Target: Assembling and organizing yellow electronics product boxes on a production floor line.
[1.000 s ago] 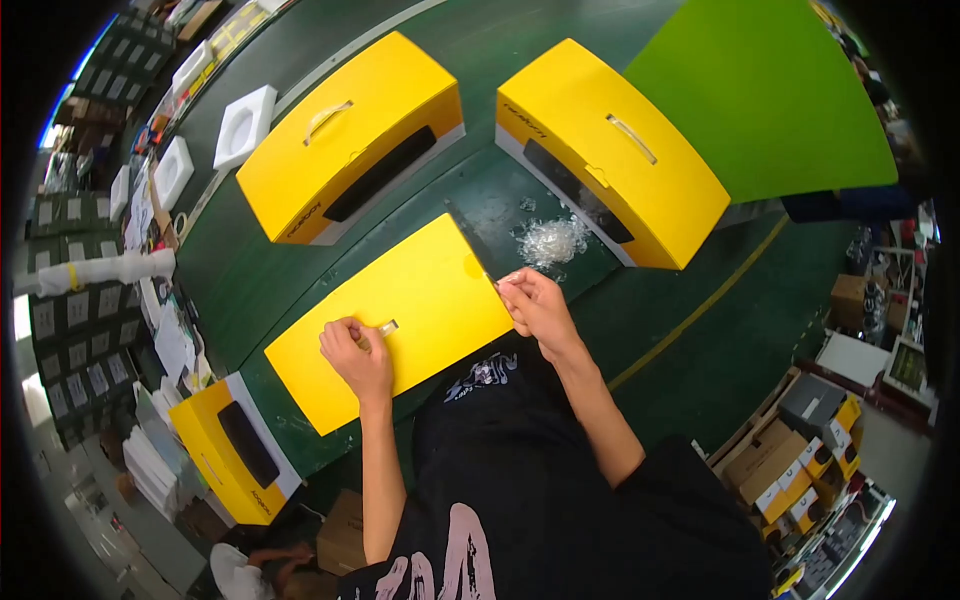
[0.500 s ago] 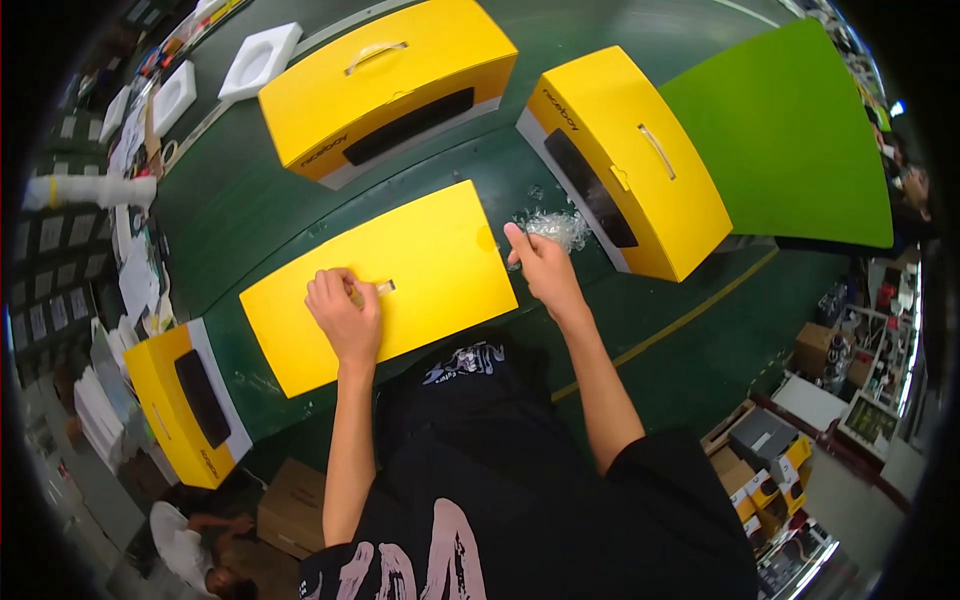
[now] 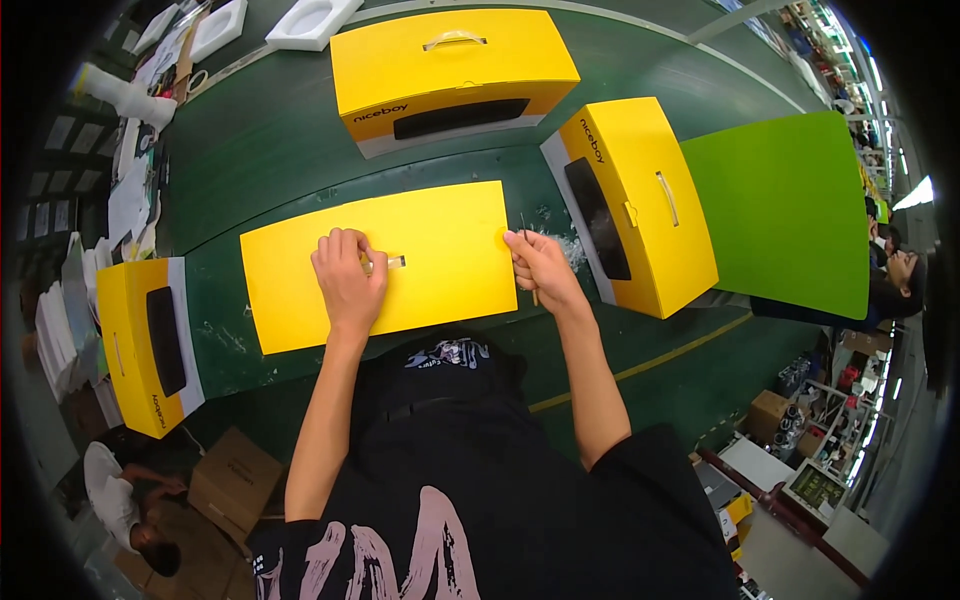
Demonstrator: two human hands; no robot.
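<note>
A yellow carton (image 3: 440,215) lies in front of me with its plain face up and a clear plastic strap handle (image 3: 397,263) in its middle. My left hand (image 3: 348,280) is closed with the fingertips pinching the left end of that handle. At the carton's right edge is my right hand (image 3: 548,275), curled with its thumb by the round notch in the edge. A thin, dark rod-like thing (image 3: 535,298) pokes out of the right fist; its kind is not clear. Clear plastic bits (image 3: 572,250) lie just beyond the right hand, partly hidden by it.
Yellow cartons with handles stand at the back (image 3: 460,60), on the right (image 3: 650,190) and at the left edge (image 3: 130,340). A bright green board (image 3: 780,210) is at far right. White foam pieces (image 3: 310,22) lie at back left. Another person (image 3: 115,495) is at lower left.
My view has shifted and turned slightly. My right hand has come in against the carton's right edge, its thumb now at the notch. My left hand stays at the handle.
</note>
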